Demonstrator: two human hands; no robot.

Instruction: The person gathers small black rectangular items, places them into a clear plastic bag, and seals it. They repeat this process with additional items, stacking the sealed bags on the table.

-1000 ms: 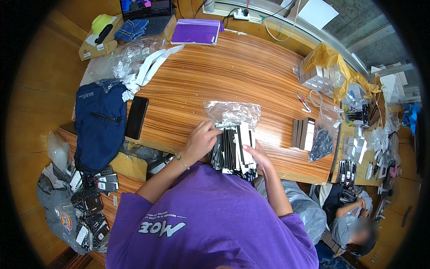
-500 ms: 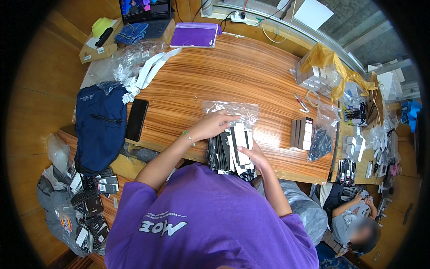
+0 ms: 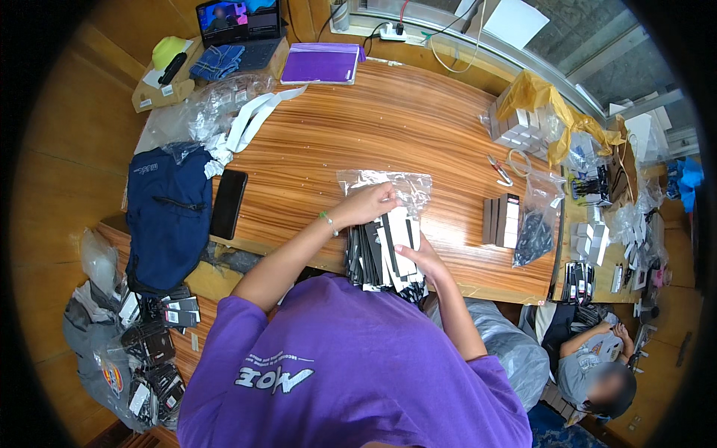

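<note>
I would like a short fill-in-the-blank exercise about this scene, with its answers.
1. The person's shirt is ____ in colour.
2. The right hand has its ____ on top of the stack.
3. The bracelet is on the ____ wrist.
4. In the picture, the phone lies on the ____ side of the blue bag.

Missing words: purple; thumb; left; right.

The clear bag [image 3: 416, 184] looks glossy plastic, the cards [image 3: 364, 249] smooth paper, the tabletop [image 3: 358, 123] shiny wood

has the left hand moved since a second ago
Yes: the left hand has moved rightward and farther up the picture, away from the person, judged against the phone.
</note>
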